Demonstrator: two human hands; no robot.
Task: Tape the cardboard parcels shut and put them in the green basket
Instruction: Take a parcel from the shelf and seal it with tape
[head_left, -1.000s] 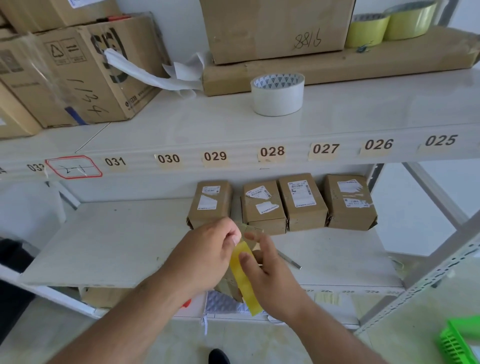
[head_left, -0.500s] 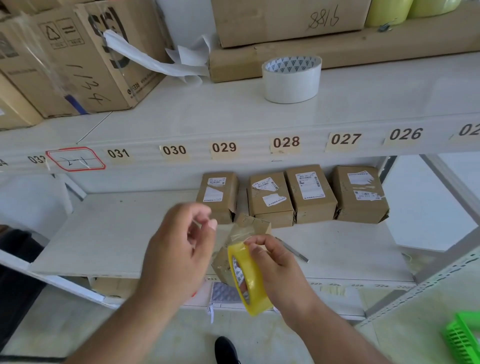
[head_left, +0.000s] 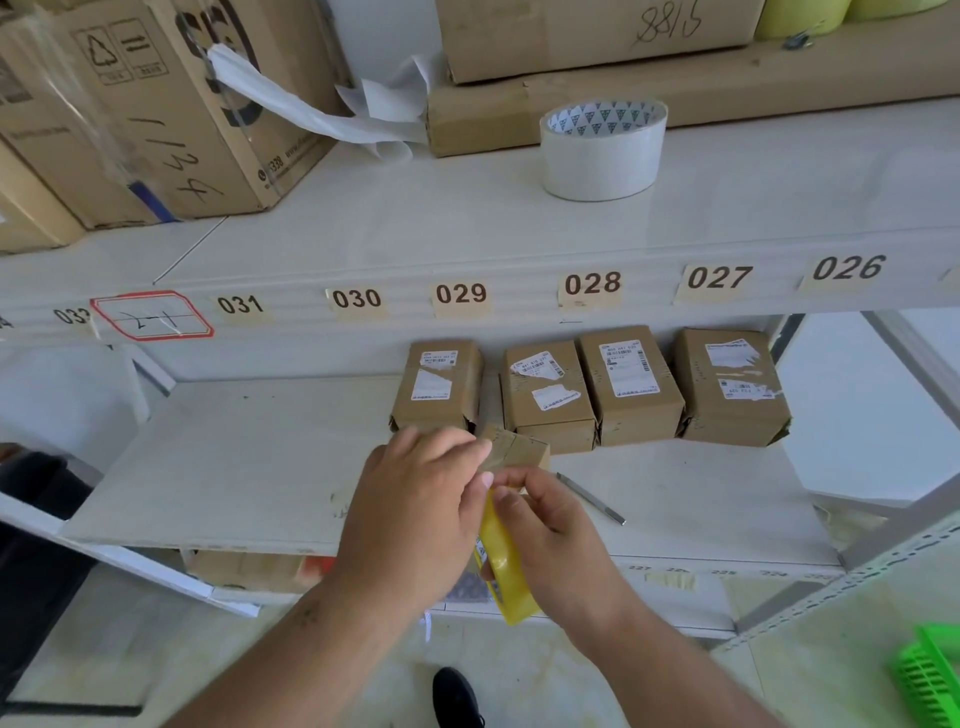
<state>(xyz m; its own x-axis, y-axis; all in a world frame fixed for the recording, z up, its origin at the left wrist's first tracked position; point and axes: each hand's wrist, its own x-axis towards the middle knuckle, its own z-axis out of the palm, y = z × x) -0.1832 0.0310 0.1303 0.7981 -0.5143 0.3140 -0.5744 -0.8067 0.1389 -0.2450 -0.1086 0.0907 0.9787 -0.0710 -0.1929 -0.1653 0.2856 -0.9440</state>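
Two hands: meeting in front of the lower shelf, over a yellow tape roll (head_left: 506, 566).
Right hand (head_left: 558, 540): fingers curled round the yellow tape roll, gripping it on edge, thumb tip at its upper rim.
Left hand (head_left: 421, 514): fingers bent toward the top of the roll, fingertips close to the right thumb (whether pinching the tape end, cannot tell).
Small parcel (head_left: 517, 449): just behind the fingers, partly hidden by them, on the lower shelf (head_left: 249, 457).
Metal tool (head_left: 592, 499): thin, lying flat on the same shelf, right of the hands.
Four cardboard parcels (head_left: 631, 384): in a row at the back of the lower shelf, white labels on top, the middle two touching.
Green basket (head_left: 930, 675): on the floor at the lower right, only a corner in view, well apart from the parcels.
Number labels (head_left: 592, 285): along the shelf edge above, 026 to 031 readable.
White tape roll (head_left: 602, 150): upright on the upper shelf.
Large cartons (head_left: 156, 114): far left and behind, on the upper shelf.
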